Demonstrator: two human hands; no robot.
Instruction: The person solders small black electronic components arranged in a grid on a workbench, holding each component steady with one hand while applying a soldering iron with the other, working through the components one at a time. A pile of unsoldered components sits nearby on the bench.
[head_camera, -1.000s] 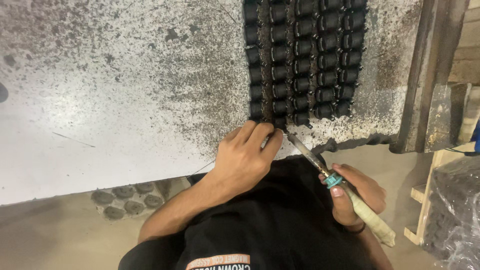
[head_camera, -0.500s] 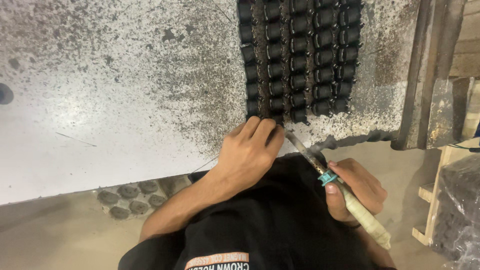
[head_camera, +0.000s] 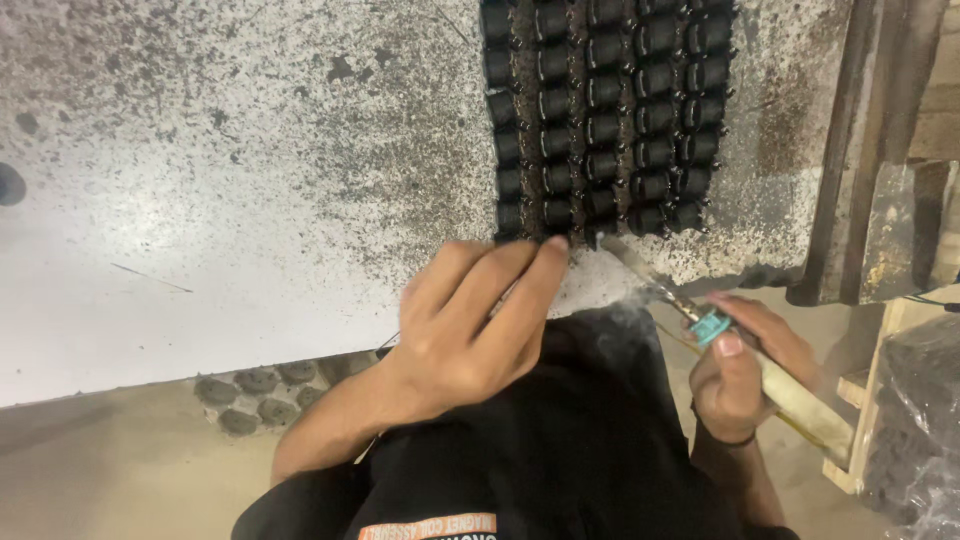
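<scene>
My right hand (head_camera: 742, 370) grips a soldering iron (head_camera: 738, 348) with a pale handle and a teal collar. Its metal tip reaches the near end of a block of small black cylindrical parts (head_camera: 605, 115) set in rows on the speckled white table (head_camera: 220, 160). A wisp of smoke hangs by the tip. My left hand (head_camera: 472, 318) rests at the table's near edge, fingers stretched toward the lowest row; whether it pinches a thin wire there I cannot tell.
A dark metal upright (head_camera: 858, 150) stands right of the parts. A wooden frame (head_camera: 880, 400) with a black plastic-wrapped bundle (head_camera: 915, 430) sits at the right. A few dark round pieces (head_camera: 255, 392) lie on the floor under the table edge.
The view has drifted slightly; both hands stay at the lowest row. The left fingers have spread and stretched forward a little. The iron's tip holds its place.
</scene>
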